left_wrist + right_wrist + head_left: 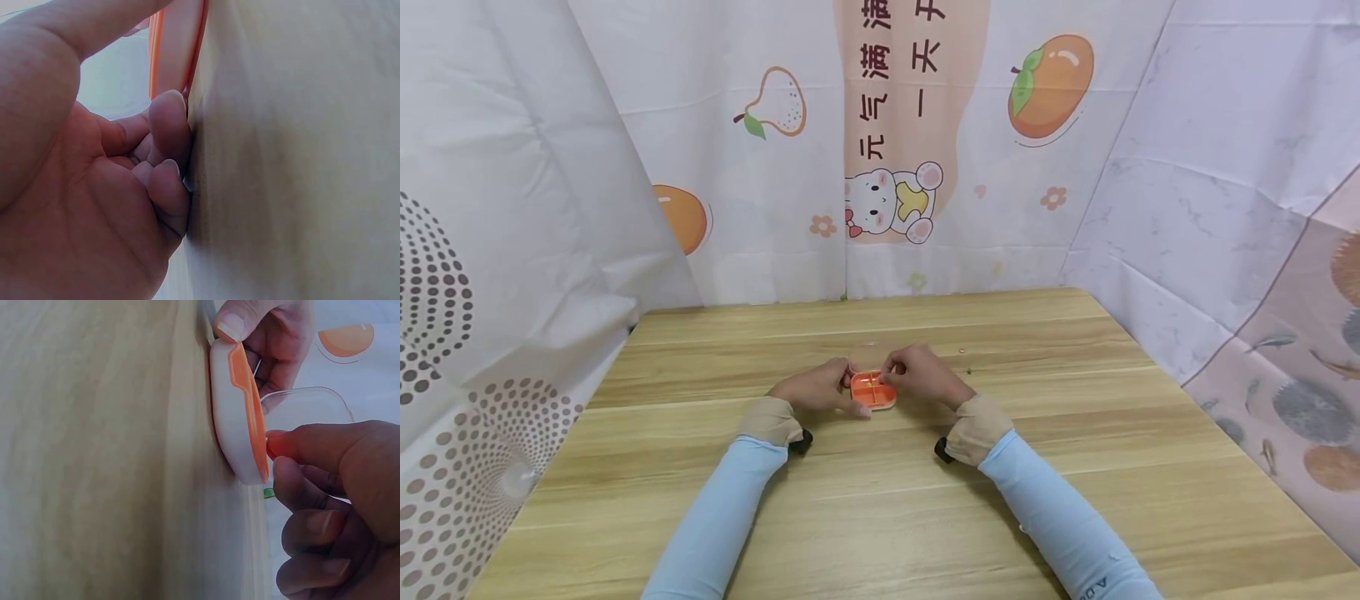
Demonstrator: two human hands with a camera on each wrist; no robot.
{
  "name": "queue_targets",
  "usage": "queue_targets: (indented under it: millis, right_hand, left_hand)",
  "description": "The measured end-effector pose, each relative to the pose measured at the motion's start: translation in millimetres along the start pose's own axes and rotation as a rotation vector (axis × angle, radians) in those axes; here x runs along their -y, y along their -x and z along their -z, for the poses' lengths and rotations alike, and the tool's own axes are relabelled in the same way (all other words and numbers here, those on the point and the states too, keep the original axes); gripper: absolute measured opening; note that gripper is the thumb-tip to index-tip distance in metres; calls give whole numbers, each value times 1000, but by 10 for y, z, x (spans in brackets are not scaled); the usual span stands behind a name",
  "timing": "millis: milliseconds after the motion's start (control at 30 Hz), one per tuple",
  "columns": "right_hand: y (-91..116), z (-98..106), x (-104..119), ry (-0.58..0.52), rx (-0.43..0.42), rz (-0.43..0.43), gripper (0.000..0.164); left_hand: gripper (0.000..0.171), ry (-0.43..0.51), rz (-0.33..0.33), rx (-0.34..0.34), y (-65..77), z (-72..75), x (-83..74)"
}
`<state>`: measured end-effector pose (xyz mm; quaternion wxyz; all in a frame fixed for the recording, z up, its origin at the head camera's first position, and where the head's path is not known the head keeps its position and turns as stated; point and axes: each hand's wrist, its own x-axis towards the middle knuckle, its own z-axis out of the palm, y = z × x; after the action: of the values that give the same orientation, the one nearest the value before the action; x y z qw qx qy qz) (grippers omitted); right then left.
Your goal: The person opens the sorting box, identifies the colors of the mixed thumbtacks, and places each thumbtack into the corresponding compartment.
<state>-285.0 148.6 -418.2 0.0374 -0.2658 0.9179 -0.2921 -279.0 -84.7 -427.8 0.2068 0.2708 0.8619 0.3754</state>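
A small pill box (pixel 874 402) with orange compartments and a white outer shell sits on the table, its clear lid (pixel 325 392) raised at the far side. My left hand (pixel 820 387) grips the box from the left, thumb on its near edge and fingers behind. In the left wrist view, the last fingers of the left hand (pixel 94 162) curl against the tabletop. From the right, my right hand (pixel 921 372) reaches to the box's back right compartment. Its thumb and index finger pinch a tiny pale thing (pixel 267 439) at the orange rim, mostly hidden by the fingertips.
A small orange ring-like piece (pixel 962 351) and a tiny dark piece (pixel 969 371) lie to the right of the right hand. The wooden table (pixel 880 508) ends at a printed curtain (pixel 760 233) behind, with more curtains at both sides.
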Motion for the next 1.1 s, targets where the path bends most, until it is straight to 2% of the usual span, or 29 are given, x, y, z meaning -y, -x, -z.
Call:
queue_targets:
  millis: [200, 433, 733, 1100]
  right_hand:
    - [6, -26, -2, 11, 1, 8, 7]
    - [11, -47, 11, 10, -5, 0, 8]
    - [13, -36, 20, 9, -7, -16, 8]
    - [8, 49, -104, -15, 6, -22, 8]
  left_hand:
    - [66, 4, -16, 8, -8, -2, 3]
    - [68, -8, 2, 6, 9, -4, -6]
    - [65, -4, -22, 10, -14, 6, 14]
    - [67, 7, -34, 16, -18, 15, 32]
